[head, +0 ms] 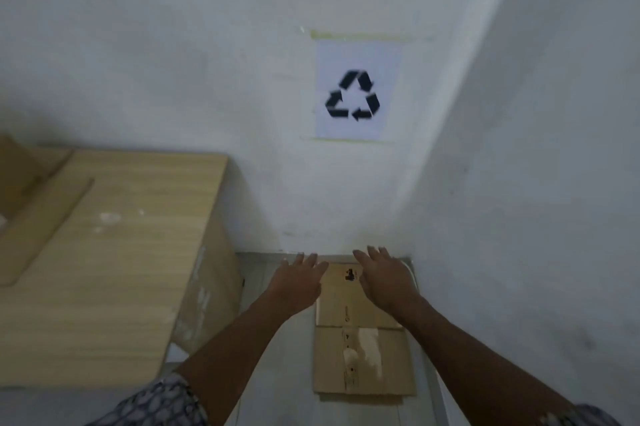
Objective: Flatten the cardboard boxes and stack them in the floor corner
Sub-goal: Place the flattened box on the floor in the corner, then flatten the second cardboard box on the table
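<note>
A flattened brown cardboard box lies on the floor in the corner, its far end against the wall. A second flat piece shows under its near edge. My left hand hovers over the box's far left corner, fingers spread, holding nothing. Over the far right part of the box is my right hand, fingers apart and empty as well. Whether the palms touch the cardboard I cannot tell. More cardboard lies on the wooden table at the left.
A light wooden table stands to the left, with a wrapped box under it. White walls meet at the corner on the right. A paper sheet with a recycling symbol is taped on the wall above the corner.
</note>
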`<action>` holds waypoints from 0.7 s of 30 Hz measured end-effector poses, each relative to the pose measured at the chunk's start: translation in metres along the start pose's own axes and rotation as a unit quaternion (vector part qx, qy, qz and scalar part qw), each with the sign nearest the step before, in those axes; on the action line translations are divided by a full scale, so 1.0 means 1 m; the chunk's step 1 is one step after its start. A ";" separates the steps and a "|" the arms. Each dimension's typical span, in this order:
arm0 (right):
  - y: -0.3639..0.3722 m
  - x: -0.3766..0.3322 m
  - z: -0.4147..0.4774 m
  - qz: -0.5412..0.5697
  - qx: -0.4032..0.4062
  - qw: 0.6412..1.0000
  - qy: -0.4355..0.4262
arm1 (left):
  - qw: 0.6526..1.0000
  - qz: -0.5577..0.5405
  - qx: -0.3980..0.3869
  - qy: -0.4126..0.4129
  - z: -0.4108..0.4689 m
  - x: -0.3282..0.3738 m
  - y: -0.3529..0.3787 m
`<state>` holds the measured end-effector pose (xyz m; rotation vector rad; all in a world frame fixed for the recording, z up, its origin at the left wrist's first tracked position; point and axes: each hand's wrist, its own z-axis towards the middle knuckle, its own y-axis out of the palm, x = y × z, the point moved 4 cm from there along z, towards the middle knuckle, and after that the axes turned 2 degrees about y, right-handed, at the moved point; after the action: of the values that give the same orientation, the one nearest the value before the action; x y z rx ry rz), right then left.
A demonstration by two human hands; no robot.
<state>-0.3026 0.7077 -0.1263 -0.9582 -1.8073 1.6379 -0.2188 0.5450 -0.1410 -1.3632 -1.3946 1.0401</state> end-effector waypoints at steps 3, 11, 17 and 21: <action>-0.078 -0.047 0.003 -0.011 0.033 0.999 -0.034 | 0.999 -0.009 0.045 -0.027 -0.038 -0.028 -0.078; -0.161 -0.229 0.015 0.022 0.026 0.994 -0.105 | 0.994 0.003 0.073 -0.086 -0.160 -0.168 -0.150; -0.155 -0.389 0.043 0.026 -0.020 0.993 -0.114 | 0.984 -0.028 0.064 -0.164 -0.278 -0.331 -0.145; -0.152 -0.500 0.060 0.026 -0.025 0.990 -0.135 | 0.977 -0.030 0.062 -0.203 -0.352 -0.439 -0.139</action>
<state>-0.0640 0.2761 0.0575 -0.8444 -2.0221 1.8370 0.0836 0.0933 0.0600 -1.0466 -1.6204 1.3951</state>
